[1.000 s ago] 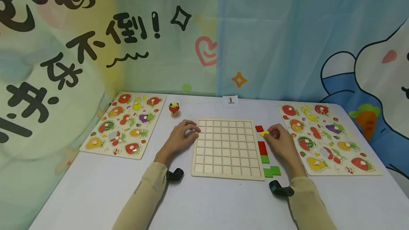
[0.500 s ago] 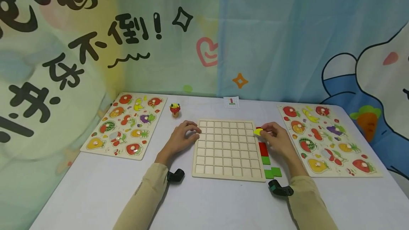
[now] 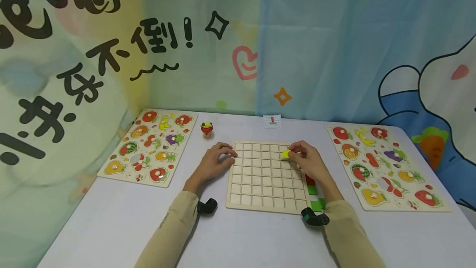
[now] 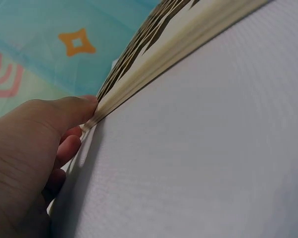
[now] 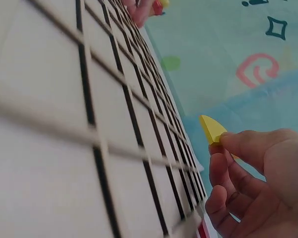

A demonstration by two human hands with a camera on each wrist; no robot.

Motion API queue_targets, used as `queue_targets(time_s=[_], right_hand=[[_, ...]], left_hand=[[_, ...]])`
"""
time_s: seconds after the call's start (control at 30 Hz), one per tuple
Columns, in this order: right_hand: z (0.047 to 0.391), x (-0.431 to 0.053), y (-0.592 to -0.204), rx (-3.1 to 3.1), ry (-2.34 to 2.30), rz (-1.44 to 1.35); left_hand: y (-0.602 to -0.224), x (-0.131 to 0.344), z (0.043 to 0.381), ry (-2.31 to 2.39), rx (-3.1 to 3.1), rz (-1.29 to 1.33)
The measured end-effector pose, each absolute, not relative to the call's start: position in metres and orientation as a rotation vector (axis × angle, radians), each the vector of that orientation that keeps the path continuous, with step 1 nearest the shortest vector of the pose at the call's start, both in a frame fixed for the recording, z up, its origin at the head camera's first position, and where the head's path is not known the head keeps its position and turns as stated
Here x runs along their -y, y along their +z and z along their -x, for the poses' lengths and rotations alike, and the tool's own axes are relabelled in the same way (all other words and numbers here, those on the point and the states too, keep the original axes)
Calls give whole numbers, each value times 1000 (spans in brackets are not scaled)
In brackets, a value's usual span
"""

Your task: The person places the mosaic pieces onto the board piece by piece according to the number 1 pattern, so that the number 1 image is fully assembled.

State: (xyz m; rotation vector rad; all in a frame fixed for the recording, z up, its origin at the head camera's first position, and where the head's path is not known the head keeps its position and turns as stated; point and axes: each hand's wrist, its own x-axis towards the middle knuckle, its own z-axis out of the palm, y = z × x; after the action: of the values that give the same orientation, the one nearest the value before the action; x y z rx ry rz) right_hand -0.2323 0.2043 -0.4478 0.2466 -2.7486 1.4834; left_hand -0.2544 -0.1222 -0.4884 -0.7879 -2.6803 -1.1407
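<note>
A pale wooden grid board [image 3: 262, 179] lies flat on the white table. My right hand [image 3: 308, 161] pinches a small yellow piece [image 3: 285, 154] between thumb and fingers, over the board's upper right squares. In the right wrist view this yellow piece [image 5: 211, 130] has a curved edge and a pointed tip, held above the grid. My left hand [image 3: 213, 163] touches the board's left edge with thumb and fingertips. In the left wrist view the left thumb [image 4: 74, 110] lies against the board's rim. Red [image 3: 310, 180] and green tiles [image 3: 316, 206] lie along the right side, partly hidden by my right arm.
Fruit puzzle boards lie at the left [image 3: 148, 148] and right [image 3: 386, 168]. Behind the grid board stand a small toy figure [image 3: 206, 130] and a gridded card [image 3: 272, 121] with red and green marks. A printed curtain [image 3: 316, 53] hangs beyond the table.
My right hand has carried the yellow piece leftward from beside the board to over its upper right squares. My left hand stays at the left edge. The view has shifted slightly.
</note>
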Motion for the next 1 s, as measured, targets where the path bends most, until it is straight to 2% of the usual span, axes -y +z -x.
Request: queue_targets(time_s=[0.47, 1.0], right_hand=[[244, -163, -451, 2778, 1440, -454], [255, -128, -457, 2833, 1334, -470]], left_hand=[[-489, 122, 256, -1114, 2674, 801], [-485, 120, 252, -1115, 2701, 758]])
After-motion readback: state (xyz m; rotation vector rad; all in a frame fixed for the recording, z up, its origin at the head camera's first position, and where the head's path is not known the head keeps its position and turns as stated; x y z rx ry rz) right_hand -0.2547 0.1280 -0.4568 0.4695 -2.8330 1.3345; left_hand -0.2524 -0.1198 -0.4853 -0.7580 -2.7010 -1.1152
